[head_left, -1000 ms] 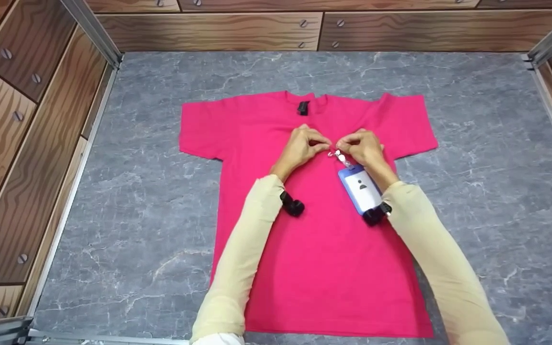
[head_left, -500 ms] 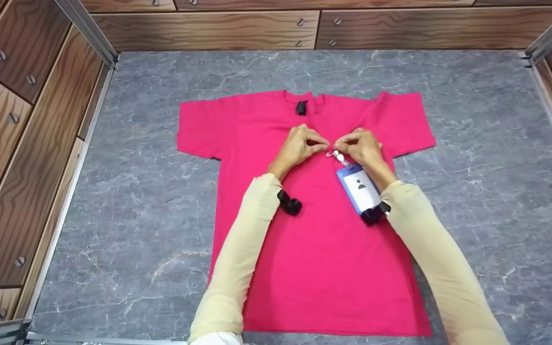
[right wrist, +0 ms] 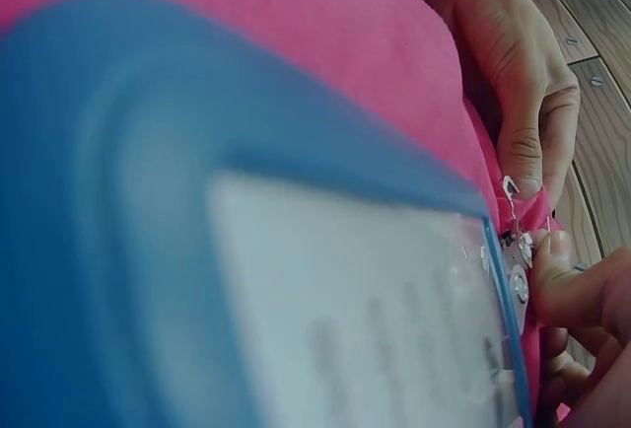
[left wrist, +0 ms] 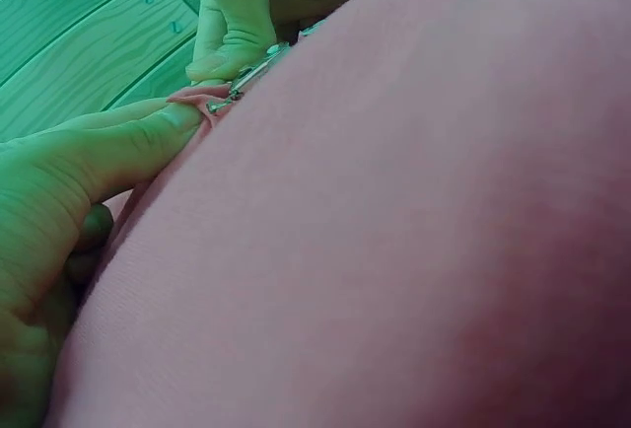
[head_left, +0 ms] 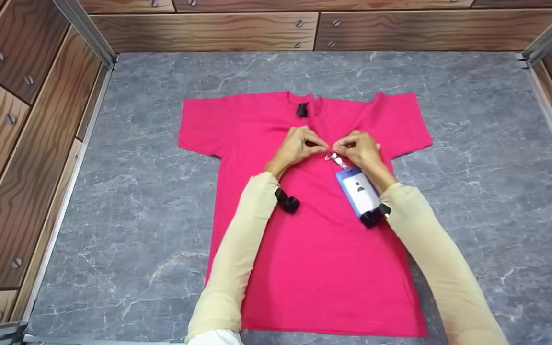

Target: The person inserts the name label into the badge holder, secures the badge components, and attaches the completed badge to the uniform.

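Note:
A pink T-shirt [head_left: 304, 268] lies spread out, its black neck label [head_left: 302, 109] at the top. My left hand [head_left: 296, 147] pinches a small fold of the shirt's chest between thumb and fingers. Just beside it, my right hand [head_left: 363, 149] pinches the metal pin fastening [right wrist: 516, 241] of a badge holder at that fold. The blue-framed badge holder [head_left: 358, 192] hangs from a short strap [head_left: 340, 163] and rests on the shirt under my right wrist. In the left wrist view, a thin metal pin [left wrist: 251, 75] runs close along the raised cloth [left wrist: 204, 99]. My right fingertips partly hide the fastening.
The grey marbled tabletop [head_left: 132, 201] extends around the shirt. Wood-patterned panels [head_left: 209, 31] with metal edging enclose the back and sides. A black wrist camera [head_left: 287, 201] sits on my left wrist, another [head_left: 374, 215] on the right, overlapping the badge.
Both hands keep their pinches close together at the chest fold. The whole head view has shifted slightly; hands, badge and shirt stay nearly in place relative to one another.

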